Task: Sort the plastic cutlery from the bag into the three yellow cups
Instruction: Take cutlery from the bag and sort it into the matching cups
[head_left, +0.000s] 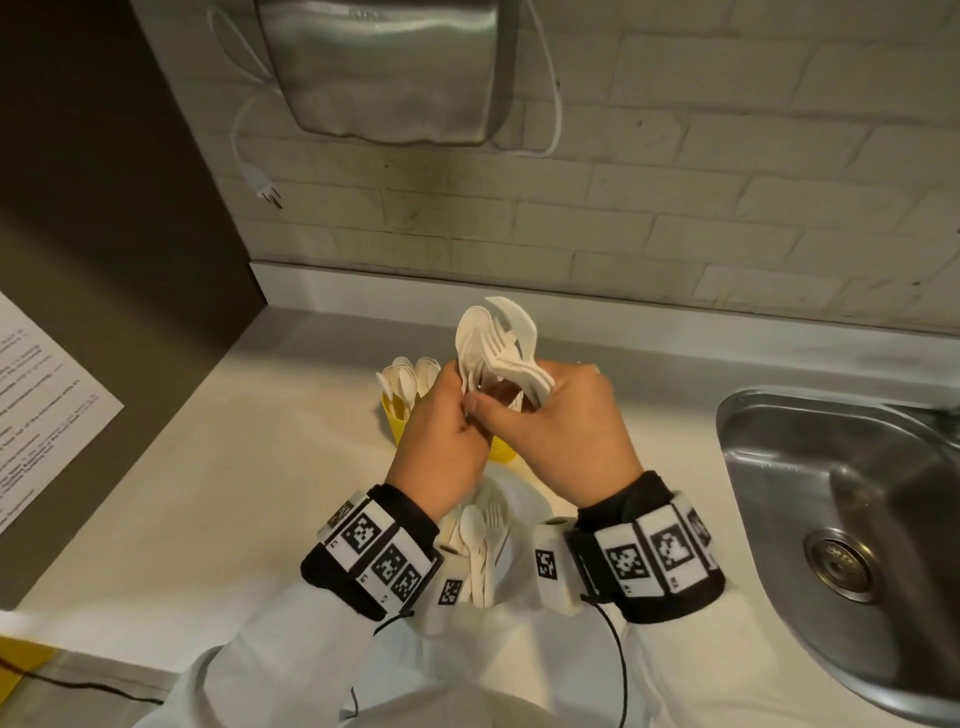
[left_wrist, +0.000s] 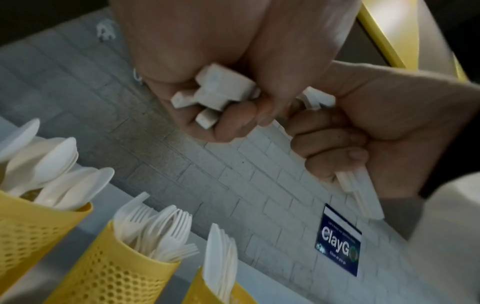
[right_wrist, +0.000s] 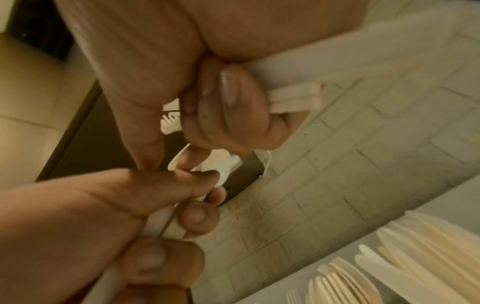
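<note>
Both hands hold a mixed bunch of white plastic cutlery (head_left: 498, 343) above the counter, with spoon bowls and fork tines pointing up. My left hand (head_left: 447, 415) pinches a few handles (right_wrist: 166, 224) at the bunch's left side. My right hand (head_left: 545, 410) grips the remaining handles (left_wrist: 215, 90). Below stand three yellow perforated cups: one with spoons (left_wrist: 39, 226), one with forks (left_wrist: 116, 267), one with knives (left_wrist: 207, 292). In the head view only the spoon cup (head_left: 397, 421) shows clearly. The clear bag (head_left: 483, 545) with more cutlery lies between my wrists.
A steel sink (head_left: 831, 493) is set into the counter at the right. A metal dispenser (head_left: 384, 67) hangs on the brick wall, with a loose plug (head_left: 267, 195) dangling beside it. A printed sheet (head_left: 41, 405) lies at the left.
</note>
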